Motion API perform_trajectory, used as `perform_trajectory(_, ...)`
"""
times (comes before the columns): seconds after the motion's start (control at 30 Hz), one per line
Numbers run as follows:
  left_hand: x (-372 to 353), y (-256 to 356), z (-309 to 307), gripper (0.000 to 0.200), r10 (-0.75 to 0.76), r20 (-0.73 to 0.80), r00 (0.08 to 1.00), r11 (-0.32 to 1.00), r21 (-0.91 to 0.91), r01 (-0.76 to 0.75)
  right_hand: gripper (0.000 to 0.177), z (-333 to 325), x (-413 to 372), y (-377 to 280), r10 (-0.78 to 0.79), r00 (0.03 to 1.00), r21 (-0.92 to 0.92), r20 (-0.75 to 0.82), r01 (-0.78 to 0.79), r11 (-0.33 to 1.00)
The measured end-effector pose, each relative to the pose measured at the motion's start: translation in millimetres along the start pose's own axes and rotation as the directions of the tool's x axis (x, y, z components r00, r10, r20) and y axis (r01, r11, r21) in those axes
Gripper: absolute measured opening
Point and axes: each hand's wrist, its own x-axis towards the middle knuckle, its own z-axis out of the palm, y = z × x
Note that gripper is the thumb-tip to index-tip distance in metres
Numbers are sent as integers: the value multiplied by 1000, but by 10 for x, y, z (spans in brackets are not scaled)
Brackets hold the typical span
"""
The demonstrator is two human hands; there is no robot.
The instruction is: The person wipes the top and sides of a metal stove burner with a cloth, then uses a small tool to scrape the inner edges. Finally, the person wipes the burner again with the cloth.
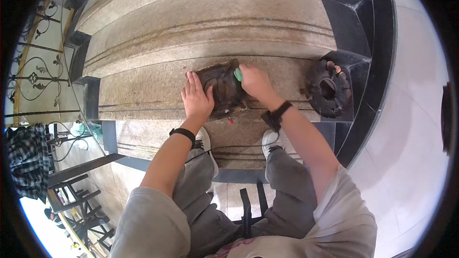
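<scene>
On the pale stone step point(138, 91), the flat, open left hand point(198, 101) touches a stained brown-black rectangular object point(222, 86); the right hand point(256, 83) clasps a small green object point(238, 74).

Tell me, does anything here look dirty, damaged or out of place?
Yes. The pale step is smudged dark beside the round black part, while the step's left looks cleaner. An odd red bit, too small to identify, shows by the near edge of the dark object.
</scene>
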Motion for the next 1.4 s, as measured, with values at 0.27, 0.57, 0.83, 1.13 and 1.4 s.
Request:
perform_trajectory(0.27,23,18,-16,74,12,10,1000,1000,17,-13,20,-115,-342,-12,-114,991,-34,67,117,993)
perform_trajectory(0.57,-7,-1,-9,77,51,-49,997,999,8,-50,22,-61,-95,-61,-171,985,-82,9,171,982)
perform_trajectory(0.83,19,23,-26,74,16,-25,1000,1000,13,-16,22,-7,-235,4,-185,981,-46,-52,183,982)
perform_trajectory(1.13,-14,22,-39,79,33,-37,999,999,-10,-34,18,11,-111,-34,-191,973,-14,-131,191,981)
perform_trajectory(1.4,7,16,-27,77,30,-5,1000,1000,-8,-30,13,166,-125,91,-114,988,103,-100,124,987)
